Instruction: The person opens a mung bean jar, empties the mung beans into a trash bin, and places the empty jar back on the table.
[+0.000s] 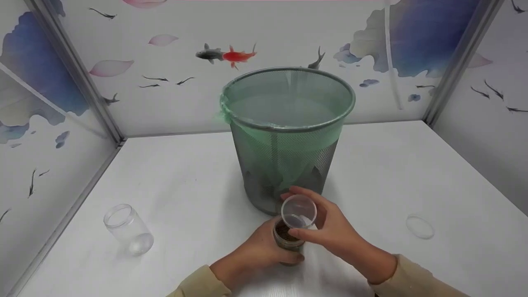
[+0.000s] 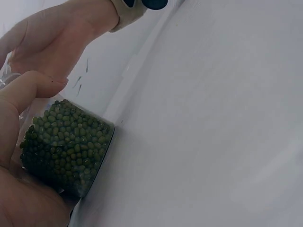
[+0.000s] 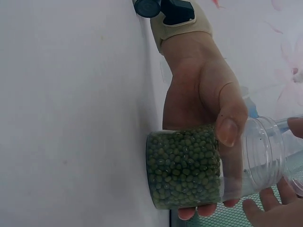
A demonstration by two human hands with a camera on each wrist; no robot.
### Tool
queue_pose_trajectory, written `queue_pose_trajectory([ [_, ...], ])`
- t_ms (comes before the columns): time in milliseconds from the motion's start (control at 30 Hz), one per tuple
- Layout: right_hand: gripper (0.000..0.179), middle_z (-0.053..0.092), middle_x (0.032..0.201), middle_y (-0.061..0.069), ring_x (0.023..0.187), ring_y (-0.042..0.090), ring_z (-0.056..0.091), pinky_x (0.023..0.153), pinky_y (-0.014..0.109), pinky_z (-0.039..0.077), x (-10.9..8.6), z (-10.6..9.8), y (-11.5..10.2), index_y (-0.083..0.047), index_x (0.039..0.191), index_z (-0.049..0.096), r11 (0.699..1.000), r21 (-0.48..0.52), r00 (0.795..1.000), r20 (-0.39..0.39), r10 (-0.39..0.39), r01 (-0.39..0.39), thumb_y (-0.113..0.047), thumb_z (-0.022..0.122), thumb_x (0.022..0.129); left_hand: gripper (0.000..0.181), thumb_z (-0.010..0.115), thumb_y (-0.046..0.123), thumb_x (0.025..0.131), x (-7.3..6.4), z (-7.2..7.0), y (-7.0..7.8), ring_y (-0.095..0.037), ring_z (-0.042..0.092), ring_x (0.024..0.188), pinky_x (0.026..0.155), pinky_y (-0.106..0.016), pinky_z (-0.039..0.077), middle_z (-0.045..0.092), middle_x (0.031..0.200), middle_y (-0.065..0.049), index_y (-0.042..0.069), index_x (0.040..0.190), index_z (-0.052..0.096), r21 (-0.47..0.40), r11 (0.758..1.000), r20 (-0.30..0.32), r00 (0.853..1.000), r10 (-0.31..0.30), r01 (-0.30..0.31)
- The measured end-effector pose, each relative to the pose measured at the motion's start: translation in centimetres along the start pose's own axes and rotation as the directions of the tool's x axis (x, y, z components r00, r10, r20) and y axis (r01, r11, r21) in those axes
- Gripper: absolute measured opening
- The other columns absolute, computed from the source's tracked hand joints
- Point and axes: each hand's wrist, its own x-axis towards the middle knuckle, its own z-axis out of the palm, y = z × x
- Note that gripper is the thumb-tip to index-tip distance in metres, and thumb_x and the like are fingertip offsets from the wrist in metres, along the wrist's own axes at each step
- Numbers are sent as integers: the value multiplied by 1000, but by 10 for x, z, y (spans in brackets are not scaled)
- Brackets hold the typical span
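Note:
A clear jar [image 1: 289,246] stands on the table in front of the bin. Green mung beans [image 3: 182,165] fill the lower part of the jar in the right wrist view. My left hand [image 1: 262,246] grips the jar round its side, with the thumb across the front. Over the jar's open mouth, my right hand [image 1: 336,225] pinches a clear plastic cup [image 1: 300,210] by its sides between thumb and fingers. The cup is tilted, its round rim towards the head camera. Fingers partly hide the jar in each view.
A wire-mesh bin [image 1: 284,165] with a green liner [image 1: 288,140] stands behind the hands. At left on the white table [image 1: 185,177] is an empty clear jar [image 1: 130,231]. A clear round lid or ring [image 1: 420,227] lies at right. Printed panels enclose the table.

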Motion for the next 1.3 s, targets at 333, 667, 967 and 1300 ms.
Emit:
queue_pose_trajectory([
  [333,83,58,139,22,121,29,70,101,33,56,4,-18,-21,4,159,41,995,-98,1000,0,2,-1,3,83,87,76,90,9,79,0,1,2,-15,58,126,114,-38,44,64,134,4,19,147,57,-42,999,-8,999,-32,32],
  [667,83,56,136,17,109,24,73,94,35,60,4,-45,-48,-5,149,38,885,-464,990,98,105,-48,-14,92,86,73,90,13,76,0,2,2,-14,59,122,113,-40,43,65,129,5,19,142,59,-24,1000,-28,999,-19,19],
  [967,66,65,120,6,82,13,67,71,31,56,-1,-58,-46,-15,135,60,633,-774,940,209,269,-10,-23,96,81,75,91,13,76,0,1,2,-14,58,122,112,-40,43,64,129,5,18,144,59,-17,999,-33,999,-38,37],
  [1300,71,62,107,4,81,21,61,75,47,56,-8,-54,-21,-13,124,64,379,-925,873,159,461,-32,-26,102,66,74,90,13,76,0,2,3,-14,58,121,111,-39,43,64,129,5,19,143,59,-3,999,-39,998,-50,50],
])
